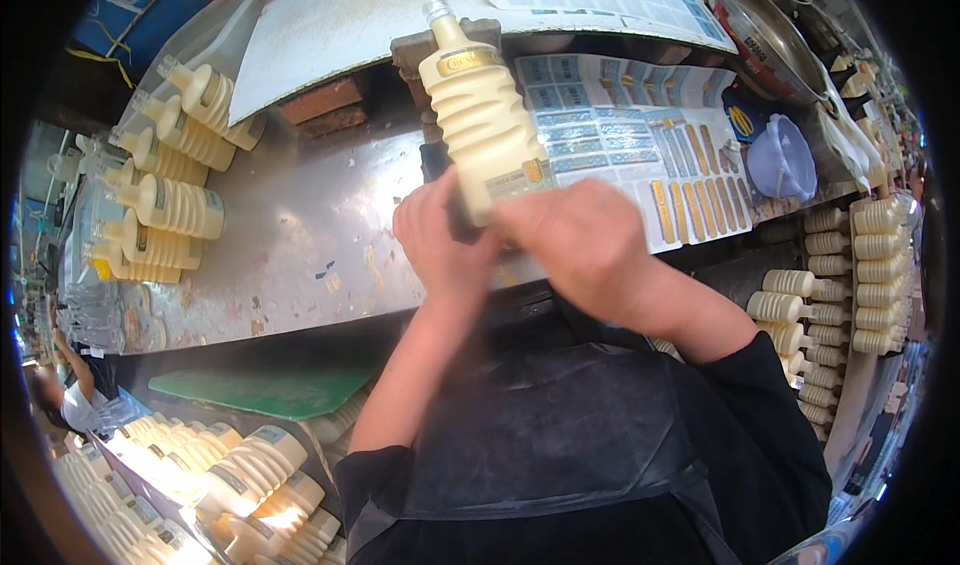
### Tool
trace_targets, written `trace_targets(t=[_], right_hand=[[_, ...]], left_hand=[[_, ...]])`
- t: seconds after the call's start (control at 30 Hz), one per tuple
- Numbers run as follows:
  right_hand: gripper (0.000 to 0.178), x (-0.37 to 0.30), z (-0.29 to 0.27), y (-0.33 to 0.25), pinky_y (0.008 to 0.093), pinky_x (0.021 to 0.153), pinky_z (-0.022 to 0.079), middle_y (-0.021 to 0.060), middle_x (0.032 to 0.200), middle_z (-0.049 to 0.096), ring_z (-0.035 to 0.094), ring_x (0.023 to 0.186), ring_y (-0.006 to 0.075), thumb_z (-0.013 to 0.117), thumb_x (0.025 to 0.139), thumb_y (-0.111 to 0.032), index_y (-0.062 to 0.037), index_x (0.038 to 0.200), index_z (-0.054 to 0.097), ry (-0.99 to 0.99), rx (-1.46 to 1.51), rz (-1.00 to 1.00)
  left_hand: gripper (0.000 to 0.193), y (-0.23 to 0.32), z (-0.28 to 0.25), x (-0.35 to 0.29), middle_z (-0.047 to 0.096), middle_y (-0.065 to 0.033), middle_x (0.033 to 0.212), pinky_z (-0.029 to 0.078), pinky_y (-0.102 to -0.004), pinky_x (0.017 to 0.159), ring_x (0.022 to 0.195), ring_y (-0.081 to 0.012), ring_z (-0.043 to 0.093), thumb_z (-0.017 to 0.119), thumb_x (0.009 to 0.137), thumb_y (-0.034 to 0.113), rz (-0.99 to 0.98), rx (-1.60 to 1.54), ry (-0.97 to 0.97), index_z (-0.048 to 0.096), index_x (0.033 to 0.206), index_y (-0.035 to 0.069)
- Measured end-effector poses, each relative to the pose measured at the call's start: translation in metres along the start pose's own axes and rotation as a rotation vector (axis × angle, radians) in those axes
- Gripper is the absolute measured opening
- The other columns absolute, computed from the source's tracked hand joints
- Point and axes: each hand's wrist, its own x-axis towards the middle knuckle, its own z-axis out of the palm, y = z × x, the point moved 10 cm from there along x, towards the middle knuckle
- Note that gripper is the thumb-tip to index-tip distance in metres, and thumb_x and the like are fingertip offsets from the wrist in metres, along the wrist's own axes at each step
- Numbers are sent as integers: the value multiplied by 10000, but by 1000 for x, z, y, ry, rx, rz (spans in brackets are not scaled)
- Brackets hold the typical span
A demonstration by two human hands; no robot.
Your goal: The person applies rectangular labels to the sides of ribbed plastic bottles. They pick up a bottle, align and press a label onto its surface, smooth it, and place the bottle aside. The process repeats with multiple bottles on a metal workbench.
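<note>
A cream bottle point(487, 115) with wavy ribs and a clear neck lies tilted in front of me, its neck pointing away and resting at a brown block point(405, 60). A gold label sits near its shoulder, and a gold-and-grey label strip point(520, 177) near its base. My left hand point(440, 230) is closed around the base from the left. My right hand point(585, 240), slightly blurred, is closed and touches the lower right side by that strip; whatever its fingers hold is hidden. Beside the bottle lies a sheet of gold and grey label strips point(690, 195).
Several cream bottles point(190, 205) lie at the metal table's point(300, 295) left end. More fill the lower left point(260, 465) and racks at right point(880, 275). A pale blue bucket point(782, 160), a metal pan point(765, 30) and bricks point(325, 105) stand around. Another person point(75, 390) is at far left.
</note>
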Motion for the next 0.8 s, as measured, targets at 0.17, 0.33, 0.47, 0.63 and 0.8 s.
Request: trace_targets(t=[0.17, 0.33, 0.47, 0.63, 0.8], right_hand=[[304, -2, 3, 42, 398, 639, 552, 120, 851, 740, 706, 707, 297, 769, 842, -72, -67, 1143, 723, -18, -132, 351], [289, -27, 25, 64, 413, 629, 559, 147, 810, 731, 706, 666, 328, 748, 881, -170, -58, 1143, 704, -168, 17, 597], [251, -43, 14, 90, 410, 583, 532, 159, 716, 695, 701, 648, 347, 715, 913, -194, -58, 1110, 639, -100, 5, 818], [254, -52, 45, 77, 392, 578, 493, 150, 691, 665, 674, 619, 292, 674, 945, -187, -59, 1144, 579, -189, 250, 770], [300, -97, 51, 124, 498, 669, 517, 208, 727, 679, 686, 724, 424, 638, 967, -279, -87, 1188, 572, -208, 395, 1018]], left_hand=[[778, -5, 0, -3, 646, -95, 1213, 390, -440, 1018, 1118, -307, 587, 899, 669, 199, -49, -60, -46, 574, 1366, 80], [777, -18, 2, -7, 630, -122, 1258, 394, -456, 1047, 1162, -325, 566, 874, 689, 225, -105, -106, -101, 557, 1378, 56], [780, -35, 5, -9, 557, -182, 1337, 380, -468, 1089, 1249, -344, 507, 815, 757, 287, -253, -292, -180, 502, 1419, 18], [782, -51, 26, -13, 466, -217, 1408, 351, -474, 1133, 1305, -352, 456, 720, 861, 344, -556, -315, -164, 411, 1472, -35], [555, -52, 31, -11, 471, -179, 1427, 360, -386, 1132, 1335, -254, 454, 485, 1063, 321, -586, -391, -69, 396, 1470, -46]])
